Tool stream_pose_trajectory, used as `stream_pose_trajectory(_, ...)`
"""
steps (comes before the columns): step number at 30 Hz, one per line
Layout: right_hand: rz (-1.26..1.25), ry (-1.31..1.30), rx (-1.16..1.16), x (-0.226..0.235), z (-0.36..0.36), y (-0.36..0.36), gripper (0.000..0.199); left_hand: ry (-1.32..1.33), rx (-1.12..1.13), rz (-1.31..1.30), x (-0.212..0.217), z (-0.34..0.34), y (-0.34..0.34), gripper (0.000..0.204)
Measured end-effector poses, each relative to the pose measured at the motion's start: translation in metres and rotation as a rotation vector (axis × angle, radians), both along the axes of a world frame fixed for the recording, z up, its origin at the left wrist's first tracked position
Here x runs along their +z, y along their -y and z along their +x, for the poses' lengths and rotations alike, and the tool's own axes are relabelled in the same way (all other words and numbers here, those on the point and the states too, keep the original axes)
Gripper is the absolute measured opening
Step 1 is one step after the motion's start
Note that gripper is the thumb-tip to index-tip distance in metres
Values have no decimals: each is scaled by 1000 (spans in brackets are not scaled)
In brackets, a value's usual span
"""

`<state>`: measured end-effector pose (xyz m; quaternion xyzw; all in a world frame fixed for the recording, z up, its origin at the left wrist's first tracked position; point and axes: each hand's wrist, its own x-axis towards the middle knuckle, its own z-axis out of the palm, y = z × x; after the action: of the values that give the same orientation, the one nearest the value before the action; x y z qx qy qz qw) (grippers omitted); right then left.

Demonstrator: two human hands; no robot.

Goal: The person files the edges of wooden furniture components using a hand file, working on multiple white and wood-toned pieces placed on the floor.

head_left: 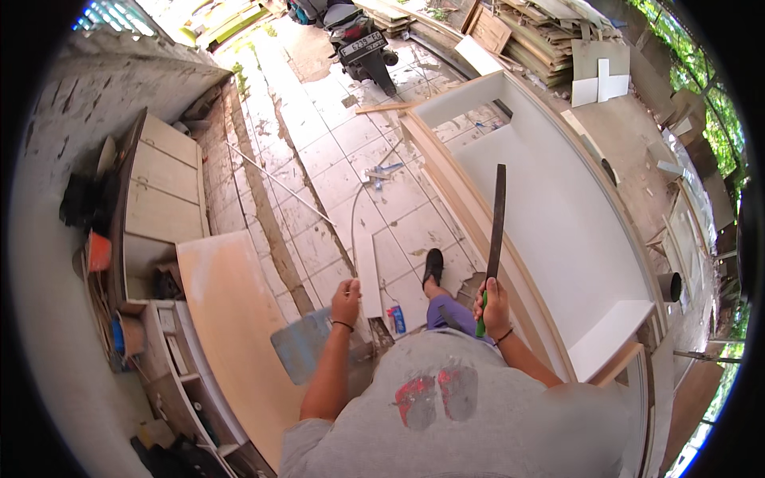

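Note:
My right hand (494,307) is closed round the green handle of a long, dark, flat file (497,223), which points up and away beside the large white cabinet carcass (550,191) lying on my right. My left hand (346,303) is closed in front of me, with a thin curved strip (354,227) running up from its fingers toward the cabinet's far end. What lies inside the left fist is hidden. Just beyond the left hand is a narrow white board (367,275).
A light wooden panel (231,319) and a grey-blue case (301,346) are at left, beside an old cabinet (163,187). A blue container (397,319) stands near my foot. Tools (382,171) lie on the tiles. Farther off are a motorcycle (362,48) and stacked boards (542,48).

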<state>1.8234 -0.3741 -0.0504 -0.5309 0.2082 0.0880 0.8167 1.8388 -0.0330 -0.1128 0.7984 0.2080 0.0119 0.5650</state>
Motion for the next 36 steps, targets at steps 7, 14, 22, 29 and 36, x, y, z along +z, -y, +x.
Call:
stream_pose_trajectory(7,-38,-61,-5,4,172,-42,37,-247,-166,2,-10,114,-12,38)
stream_pose_trajectory(14,-478,29,221,-2,307,-62,24,-407,-21,-54,-17,245,-65,37)
stream_pose_trajectory(22,-1044,153,621,-26,438,-97,53,-358,-163,-237,-104,450,-73,38)
stream_pose_trajectory(29,-1288,82,1137,-85,594,-98,53,-386,-304,-357,-201,577,-15,50)
stream_pose_trajectory(36,-1332,-21,1306,-170,697,-108,54,-417,-47,-847,-320,691,56,62)
